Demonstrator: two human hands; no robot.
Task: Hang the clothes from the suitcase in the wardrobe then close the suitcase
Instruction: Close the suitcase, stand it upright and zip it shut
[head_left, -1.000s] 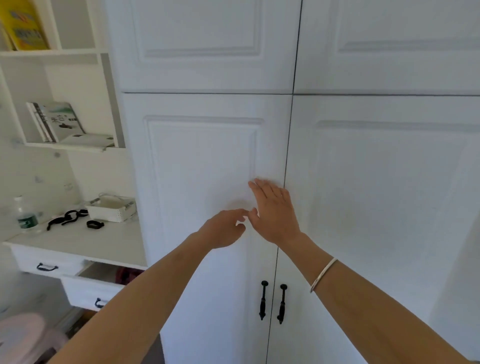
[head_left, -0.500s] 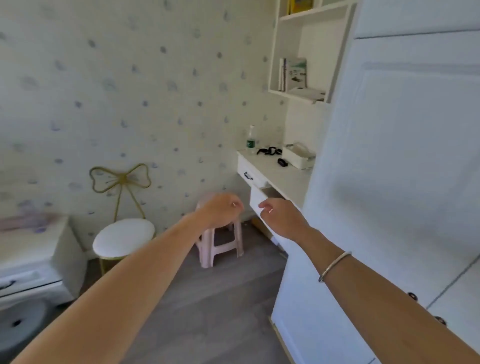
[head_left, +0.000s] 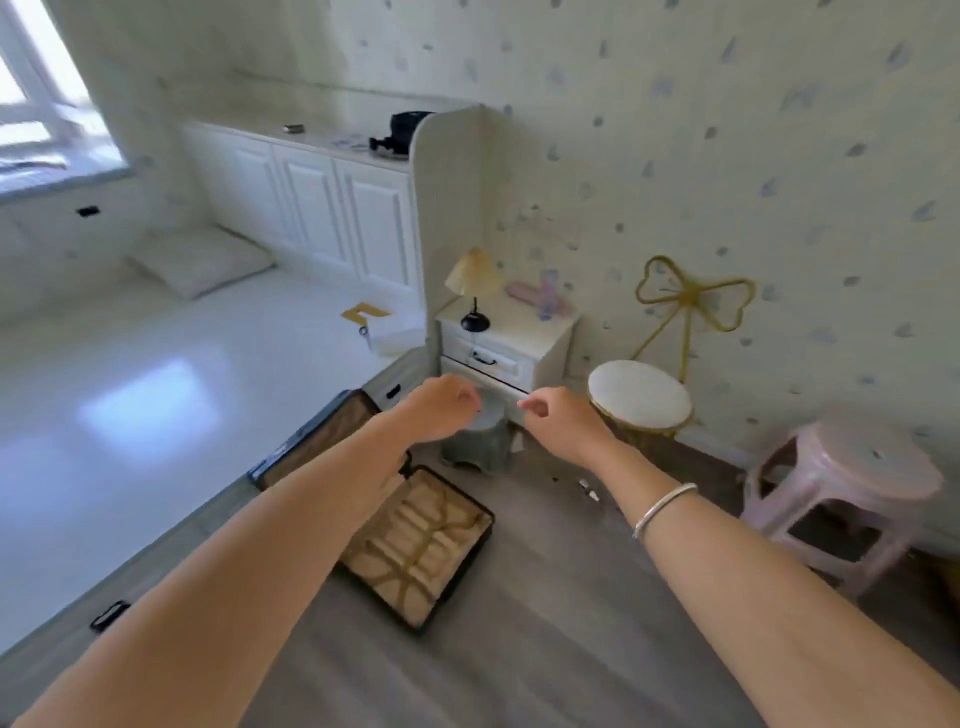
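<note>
Looking down at a suitcase (head_left: 415, 540) lying open on the grey wood floor (head_left: 519, 634), just beside the edge of a bed (head_left: 156, 364). Seeing one half lying flat, showing tan lining and crossed straps, and the other half tilting up against the bed's side.

Reaching both bare arms forward above the suitcase, with the left forearm crossing in front of the join between the two halves. Holding nothing in either hand: carrying the left hand (head_left: 441, 410) with fingers loosely curled under, and the right hand (head_left: 563, 423) just beside it, apart from it, also loosely curled. Wearing a thin silver bangle (head_left: 662, 506) on the right wrist.

Finding a small grey stool (head_left: 478, 447) on the floor just beyond the suitcase, partly hidden behind the hands. Behind that, facing a white nightstand (head_left: 509, 348) carrying a table lamp (head_left: 474, 283) with a pale yellow shade and some pink items too blurred to name. To the right of the nightstand, passing a round white stool (head_left: 641, 397) with a gold bow-shaped back, then a pink plastic stool (head_left: 857, 483) near the right edge.

Taking in a white pillow (head_left: 202, 260) at the far side of the bed, a row of low white cabinets (head_left: 322, 208) behind it, a bright window (head_left: 47, 109) at the upper left, and pale wallpaper (head_left: 727, 156) dotted with small blue-grey shapes.
</note>
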